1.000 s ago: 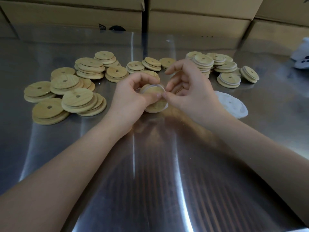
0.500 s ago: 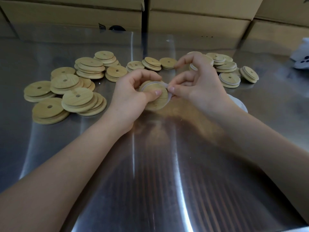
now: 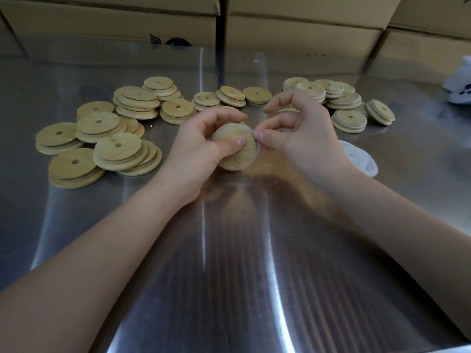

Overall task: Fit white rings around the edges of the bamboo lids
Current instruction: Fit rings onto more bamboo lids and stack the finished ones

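I hold one bamboo lid (image 3: 235, 151) in my left hand (image 3: 201, 151), above the middle of the steel table (image 3: 229, 276). My thumb presses on the lid's face and my fingers curl over its far edge, so the grip is closed on it. A white ring (image 3: 257, 146) runs around the lid's rim, partly seated. My right hand (image 3: 303, 138) pinches that ring at the lid's right edge between thumb and a fingertip, with the forefinger raised and bent above.

To the left and far left lie loose bamboo lids (image 3: 117, 151) in low, overlapping stacks, each with a small hole in the middle. At the far right sit more lids with white rings (image 3: 349, 121) showing at their edges. Just right of my right wrist, a heap of spare white rings (image 3: 362, 161) lies on the table. Cardboard boxes (image 3: 300, 34) stand along the table's far side.
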